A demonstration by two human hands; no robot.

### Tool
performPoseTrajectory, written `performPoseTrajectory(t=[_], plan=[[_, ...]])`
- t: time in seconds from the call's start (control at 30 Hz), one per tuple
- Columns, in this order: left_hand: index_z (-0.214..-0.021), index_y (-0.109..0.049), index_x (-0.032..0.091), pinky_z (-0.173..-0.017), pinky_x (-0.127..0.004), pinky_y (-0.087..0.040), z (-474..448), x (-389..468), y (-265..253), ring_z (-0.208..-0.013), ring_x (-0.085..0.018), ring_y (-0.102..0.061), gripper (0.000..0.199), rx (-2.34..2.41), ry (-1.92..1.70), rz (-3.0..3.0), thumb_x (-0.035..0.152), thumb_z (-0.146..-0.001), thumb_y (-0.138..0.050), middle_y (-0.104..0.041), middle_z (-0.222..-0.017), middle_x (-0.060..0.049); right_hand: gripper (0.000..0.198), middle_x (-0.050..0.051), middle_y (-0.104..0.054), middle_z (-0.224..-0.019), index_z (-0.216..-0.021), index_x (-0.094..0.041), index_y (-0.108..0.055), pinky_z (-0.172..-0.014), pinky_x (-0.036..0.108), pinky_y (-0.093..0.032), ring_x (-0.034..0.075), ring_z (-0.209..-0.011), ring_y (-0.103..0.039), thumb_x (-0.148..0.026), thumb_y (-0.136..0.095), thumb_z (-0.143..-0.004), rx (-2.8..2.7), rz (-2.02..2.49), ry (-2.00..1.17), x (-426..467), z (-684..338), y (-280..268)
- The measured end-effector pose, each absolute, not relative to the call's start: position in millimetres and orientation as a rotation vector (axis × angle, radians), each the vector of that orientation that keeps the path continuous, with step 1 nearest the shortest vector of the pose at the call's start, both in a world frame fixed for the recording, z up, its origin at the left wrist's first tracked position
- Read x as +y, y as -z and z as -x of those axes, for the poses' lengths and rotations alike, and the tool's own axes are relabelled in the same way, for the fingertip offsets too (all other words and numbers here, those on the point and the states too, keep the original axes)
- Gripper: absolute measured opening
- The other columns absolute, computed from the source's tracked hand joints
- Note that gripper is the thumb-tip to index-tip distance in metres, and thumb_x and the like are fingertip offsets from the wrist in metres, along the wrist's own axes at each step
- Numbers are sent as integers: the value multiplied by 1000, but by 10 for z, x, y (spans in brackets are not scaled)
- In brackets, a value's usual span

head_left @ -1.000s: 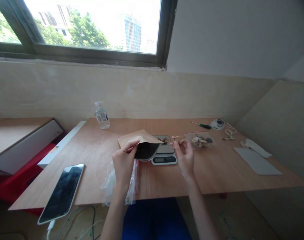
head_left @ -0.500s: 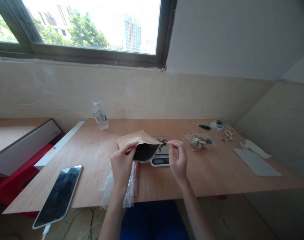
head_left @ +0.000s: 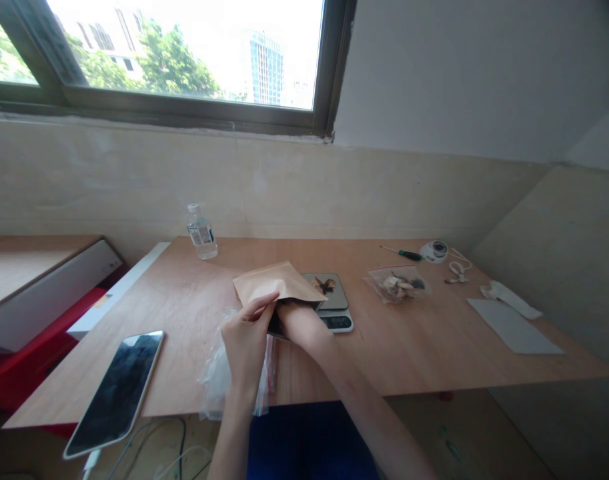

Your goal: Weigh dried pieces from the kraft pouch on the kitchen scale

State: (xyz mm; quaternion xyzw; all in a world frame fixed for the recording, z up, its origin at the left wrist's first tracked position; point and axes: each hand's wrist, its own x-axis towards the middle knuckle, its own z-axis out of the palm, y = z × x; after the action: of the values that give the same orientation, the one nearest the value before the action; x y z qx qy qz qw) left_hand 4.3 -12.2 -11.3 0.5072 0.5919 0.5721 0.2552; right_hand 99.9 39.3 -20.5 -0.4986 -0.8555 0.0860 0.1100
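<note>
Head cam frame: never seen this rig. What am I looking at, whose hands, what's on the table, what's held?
There is no machine: a camera on a person's head looks forward and down at their own two bare hands. The left hand holds open the mouth of a brown paper pouch. The right hand reaches into that pouch, fingers hidden. Just behind is a small scale with a few brownish bits on its pan. On the wooden table also lie a clear bag of dried pieces, a water bottle, a phone, a crumpled plastic bag and a screwdriver.
</note>
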Motion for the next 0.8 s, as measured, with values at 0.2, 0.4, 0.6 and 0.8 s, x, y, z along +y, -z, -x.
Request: performPoseTrajectory(t=[0.2, 0.4, 0.6, 0.8], plan=[[-91, -74, 28, -76, -26, -53, -38, -120, 131, -87, -20, -70, 18, 1608, -1572, -1408, 35, -78, -63, -75, -91, 3, 37, 15, -59, -126, -124, -11, -55, -105, 38, -38, 26, -119, -54, -7, -41, -90, -2428, 1386, -225, 398, -1027, 186], [-89, -75, 28, -71, -25, -55, -23, -98, 91, -81, -20, -71, 17, 1615, -1574, -1431, 32, -77, -63, -75, -85, 3, 39, 11, -67, -110, -116, -19, -59, -86, 35, -51, 25, -101, -64, -2, -41, -86, -2302, 1275, -414, 30, -1303, 27], [-88, -75, 26, -69, -24, -55, 23, -54, 17, -79, -20, -71, 17, 1650, -1568, -1392, 32, -76, -65, -75, -82, 2, 35, 2, -63, -119, -121, -29, -57, -97, 36, -47, 18, -112, -58, -15, -51, -89, -1936, 990, -804, -305, -1599, -89], [-89, -75, 26, -72, -26, -54, 69, -19, -10, -82, -20, -71, 18, 1708, -1622, -1393, 34, -76, -65, -75, -85, 2, 36, 4, -67, -108, -121, -27, -55, -81, 33, -56, 17, -91, -67, -27, -60, -85, -1404, 929, -882, -314, -2163, 187]])
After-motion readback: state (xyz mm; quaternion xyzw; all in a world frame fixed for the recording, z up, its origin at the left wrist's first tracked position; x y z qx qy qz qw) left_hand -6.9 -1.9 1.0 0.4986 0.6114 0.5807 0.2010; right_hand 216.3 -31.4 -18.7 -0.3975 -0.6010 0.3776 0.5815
